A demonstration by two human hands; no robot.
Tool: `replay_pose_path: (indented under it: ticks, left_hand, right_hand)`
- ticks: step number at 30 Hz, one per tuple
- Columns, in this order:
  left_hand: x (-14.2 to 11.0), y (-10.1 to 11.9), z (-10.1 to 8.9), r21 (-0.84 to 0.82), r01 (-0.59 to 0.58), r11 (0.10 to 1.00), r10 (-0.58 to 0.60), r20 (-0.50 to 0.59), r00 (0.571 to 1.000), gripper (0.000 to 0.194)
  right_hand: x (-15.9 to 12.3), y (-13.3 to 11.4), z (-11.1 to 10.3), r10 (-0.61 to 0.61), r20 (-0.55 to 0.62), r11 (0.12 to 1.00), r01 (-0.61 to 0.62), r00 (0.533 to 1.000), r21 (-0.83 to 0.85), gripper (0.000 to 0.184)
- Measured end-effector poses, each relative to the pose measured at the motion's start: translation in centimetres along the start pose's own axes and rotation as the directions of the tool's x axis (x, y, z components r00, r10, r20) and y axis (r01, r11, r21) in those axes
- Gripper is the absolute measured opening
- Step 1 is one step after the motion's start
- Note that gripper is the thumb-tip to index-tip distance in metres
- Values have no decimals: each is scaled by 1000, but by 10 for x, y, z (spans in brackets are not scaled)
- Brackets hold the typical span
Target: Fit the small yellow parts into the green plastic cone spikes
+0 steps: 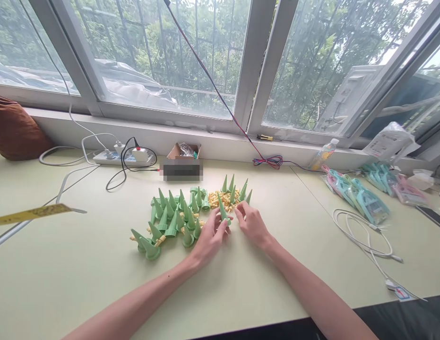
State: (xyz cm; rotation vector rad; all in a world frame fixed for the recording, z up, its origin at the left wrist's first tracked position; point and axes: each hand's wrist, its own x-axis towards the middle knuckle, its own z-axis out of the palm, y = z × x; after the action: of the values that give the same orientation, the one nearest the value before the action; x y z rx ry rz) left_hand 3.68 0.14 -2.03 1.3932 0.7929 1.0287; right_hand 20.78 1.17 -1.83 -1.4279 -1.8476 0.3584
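Green plastic cone sits in the left hand, tip up and leaning slightly, held above the bench, roughly midway between its back and front edges. Left hand grasps it near the base, thumb on the near side, fingers curled behind, only as far apart as the cone needs. Right hand is just beside it, toward the bench's right edge, fingers bent, thumb and forefinger drawn close together; can't make out whether they pinch anything. Step in hand looks like two-handed work at the cone base, likely with a small yellow fitting; next move probably calls for a steady left grip and the right fingertips lined up with the base. Yellow fittings lie heaped just behind the hands, on the back-edge side, with several upright cones around them. More green cones cluster toward the bench's left edge, a few with yellow fittings at their bases. Cardboard box stands at the back edge.
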Motion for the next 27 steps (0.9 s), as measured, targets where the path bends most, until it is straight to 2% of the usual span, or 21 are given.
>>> replay_pose_path:
  ticks: [4,8,18,23,27]
  left_hand:
    - [1,2,0,-71,3,997,-3,-1,1000,40]
    - [1,7,1,-86,13,996,-14,-19,1000,38]
    - [-1,8,2,-184,73,980,-79,-21,997,48]
    - [-2,6,5,-182,129,975,-124,39,992,48]
    - [-2,7,5,-204,118,972,-106,68,992,42]
  right_hand:
    - [-1,-4,2,-78,-130,987,94,988,127,16]
    - [-4,-9,4,-118,-209,977,152,971,153,13]
    - [-8,-15,9,-120,-214,953,173,969,247,12]
    - [-8,-14,10,-156,-238,943,216,959,253,13]
    - [-7,-13,11,-164,-237,939,225,958,261,12]
